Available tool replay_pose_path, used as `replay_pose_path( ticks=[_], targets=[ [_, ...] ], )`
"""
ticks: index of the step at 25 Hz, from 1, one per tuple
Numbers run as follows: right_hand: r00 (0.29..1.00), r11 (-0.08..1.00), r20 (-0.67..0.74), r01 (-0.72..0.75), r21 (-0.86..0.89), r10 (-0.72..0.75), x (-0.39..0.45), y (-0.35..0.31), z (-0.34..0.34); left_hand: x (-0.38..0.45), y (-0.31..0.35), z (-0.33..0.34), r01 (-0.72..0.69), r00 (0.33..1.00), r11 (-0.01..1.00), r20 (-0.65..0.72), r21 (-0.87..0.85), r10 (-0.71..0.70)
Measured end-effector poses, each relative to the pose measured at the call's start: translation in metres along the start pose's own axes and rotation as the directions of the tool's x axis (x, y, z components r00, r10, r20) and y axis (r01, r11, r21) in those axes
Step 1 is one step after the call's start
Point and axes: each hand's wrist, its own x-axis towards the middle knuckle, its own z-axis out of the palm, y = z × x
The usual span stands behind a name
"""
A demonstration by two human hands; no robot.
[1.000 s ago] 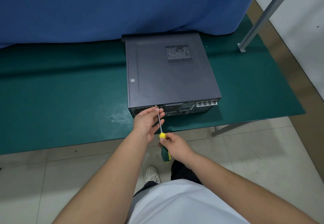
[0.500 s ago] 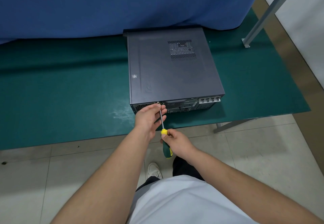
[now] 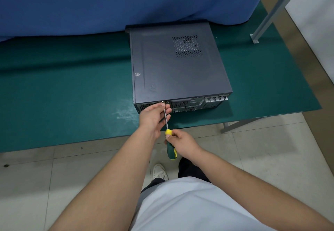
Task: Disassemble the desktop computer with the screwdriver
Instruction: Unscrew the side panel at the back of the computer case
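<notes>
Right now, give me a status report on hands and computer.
Right hand grips screwdriver handle. Left hand steadies shaft. Tip at computer rear panel. Nothing blocking.

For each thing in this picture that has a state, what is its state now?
desktop computer: lies flat on the green mat, cover on.
screwdriver: tip at a screw on the rear panel.
left hand: fingers steady the shaft.
right hand: grips the handle.
</notes>
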Motion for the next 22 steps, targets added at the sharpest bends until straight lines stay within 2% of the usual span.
replay_pose_path(
  ticks=[6, 11, 18, 20, 22],
  targets=[
    [0.999, 1.000, -0.051, 0.012, 0.004, -0.012, 0.001, 0.004, 0.009, -0.001, 0.002, -0.002, -0.015, 1.000, 0.999, 0.018, 0.039, 0.014],
    [0.972, 0.985, -0.223, 0.035, -0.169, -0.073, -0.004, -0.006, 0.015, -0.001, 0.006, -0.004, -0.014, 1.000, 0.997, 0.026, 0.076, 0.012],
    [0.937, 0.931, -0.340, -0.053, -0.362, -0.079, -0.010, -0.024, 0.015, -0.007, -0.003, -0.014, -0.044, 0.999, 0.930, 0.019, 0.365, 0.040],
    [0.939, 0.942, -0.333, -0.030, -0.333, -0.088, -0.010, -0.023, 0.015, -0.009, -0.003, -0.016, -0.039, 0.999, 0.930, 0.038, 0.365, 0.027],
    [0.971, 0.987, -0.239, -0.017, -0.159, -0.021, -0.010, -0.020, 0.014, -0.010, -0.001, -0.016, -0.031, 0.998, 0.935, 0.056, 0.353, 0.012]
  ],
)
